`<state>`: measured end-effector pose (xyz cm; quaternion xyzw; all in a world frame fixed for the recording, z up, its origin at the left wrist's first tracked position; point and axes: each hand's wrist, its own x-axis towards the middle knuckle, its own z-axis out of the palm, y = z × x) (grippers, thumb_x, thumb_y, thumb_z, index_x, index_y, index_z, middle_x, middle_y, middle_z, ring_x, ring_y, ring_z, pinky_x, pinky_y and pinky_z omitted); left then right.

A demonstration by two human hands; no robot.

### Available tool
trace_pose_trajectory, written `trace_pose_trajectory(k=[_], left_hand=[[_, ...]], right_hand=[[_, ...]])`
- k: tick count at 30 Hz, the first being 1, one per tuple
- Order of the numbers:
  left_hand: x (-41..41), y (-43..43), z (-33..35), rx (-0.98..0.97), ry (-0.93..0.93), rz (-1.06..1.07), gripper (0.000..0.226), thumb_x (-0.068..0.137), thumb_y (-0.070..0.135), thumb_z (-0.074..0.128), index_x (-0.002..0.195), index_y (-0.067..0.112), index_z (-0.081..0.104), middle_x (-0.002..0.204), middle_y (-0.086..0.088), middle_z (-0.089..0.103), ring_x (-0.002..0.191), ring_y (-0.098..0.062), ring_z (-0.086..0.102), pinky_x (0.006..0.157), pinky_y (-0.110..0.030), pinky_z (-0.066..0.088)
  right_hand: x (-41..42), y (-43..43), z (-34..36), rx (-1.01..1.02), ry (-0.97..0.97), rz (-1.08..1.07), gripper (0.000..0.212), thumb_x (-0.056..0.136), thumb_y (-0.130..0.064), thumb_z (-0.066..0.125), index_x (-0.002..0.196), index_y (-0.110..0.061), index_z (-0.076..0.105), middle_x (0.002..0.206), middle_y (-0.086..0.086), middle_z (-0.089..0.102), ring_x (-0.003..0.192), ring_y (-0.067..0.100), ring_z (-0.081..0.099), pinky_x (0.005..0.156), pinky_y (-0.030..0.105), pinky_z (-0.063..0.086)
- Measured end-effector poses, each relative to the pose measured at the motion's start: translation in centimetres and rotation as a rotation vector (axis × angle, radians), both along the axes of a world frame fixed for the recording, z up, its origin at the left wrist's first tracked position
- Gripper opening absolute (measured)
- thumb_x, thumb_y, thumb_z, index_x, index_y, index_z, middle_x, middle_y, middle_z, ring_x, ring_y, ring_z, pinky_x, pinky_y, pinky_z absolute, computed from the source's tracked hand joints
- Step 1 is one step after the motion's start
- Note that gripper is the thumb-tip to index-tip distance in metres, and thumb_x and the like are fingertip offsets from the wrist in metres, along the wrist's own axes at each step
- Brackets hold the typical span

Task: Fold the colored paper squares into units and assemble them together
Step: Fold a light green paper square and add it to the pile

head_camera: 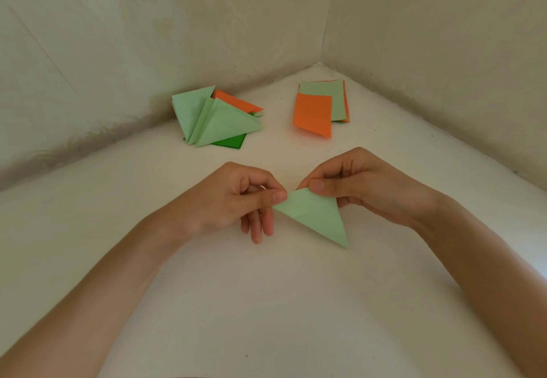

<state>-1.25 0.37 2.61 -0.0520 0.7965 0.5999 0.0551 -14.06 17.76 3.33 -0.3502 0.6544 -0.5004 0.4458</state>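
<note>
both hands, left hand (236, 197) and right hand (352, 185), pinch a light green triangle (313, 214)

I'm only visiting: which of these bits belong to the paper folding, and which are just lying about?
Belongs to the job: light green triangle, pinched by left hand and right hand; pile of folded units; stack of flat squares.

Merely the setting: white surface; walls.

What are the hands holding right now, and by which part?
A light green folded triangle: the left hand pinches its left corner, the right hand pinches its top corner.
</note>
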Motion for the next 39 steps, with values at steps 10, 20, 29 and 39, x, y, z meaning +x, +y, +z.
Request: trace_pose_trajectory(k=[10, 20, 29, 39], left_hand=[[-0.4, -0.3, -1.0, 0.211, 0.134, 0.259, 0.024, 0.076, 0.021, 0.060, 0.097, 0.009, 0.062, 0.076, -0.001, 0.073, 0.071, -0.013, 0.070, 0.064, -0.019, 0.054], [-0.7, 0.3, -1.5, 0.237, 0.189, 0.263, 0.023, 0.086, -0.006, 0.056, 0.102, 0.010, 0.060, 0.081, 0.001, 0.073, 0.078, -0.011, 0.070, 0.066, -0.019, 0.052], [-0.7, 0.2, -1.7, 0.258, 0.212, 0.292, 0.008, 0.086, 0.005, 0.059, 0.090, 0.010, 0.063, 0.070, 0.001, 0.070, 0.063, -0.008, 0.063, 0.063, -0.019, 0.054], [-0.5, 0.2, -1.6, 0.199, 0.312, 0.175, 0.016, 0.074, 0.011, 0.068, 0.089, 0.012, 0.061, 0.074, 0.010, 0.068, 0.066, -0.004, 0.061, 0.069, -0.016, 0.051]], right_hand=[[0.4, -0.6, -0.5, -0.105, -0.031, -0.201, 0.022, 0.096, -0.008, 0.045, 0.103, -0.012, 0.065, 0.096, 0.012, 0.071, 0.084, 0.025, 0.068, 0.072, 0.031, 0.055], [1.2, -1.1, -0.7, -0.120, 0.017, -0.237, 0.036, 0.069, -0.008, 0.071, 0.103, -0.019, 0.063, 0.100, 0.001, 0.065, 0.079, 0.009, 0.066, 0.065, 0.022, 0.053], [1.4, -1.5, -1.3, -0.114, 0.044, -0.276, 0.016, 0.088, -0.015, 0.057, 0.084, -0.001, 0.062, 0.076, 0.007, 0.065, 0.067, 0.012, 0.062, 0.058, 0.022, 0.052], [0.6, -1.2, -1.1, -0.120, -0.261, -0.302, 0.024, 0.079, -0.020, 0.058, 0.089, -0.001, 0.069, 0.086, 0.011, 0.072, 0.072, 0.017, 0.068, 0.065, 0.025, 0.055]])
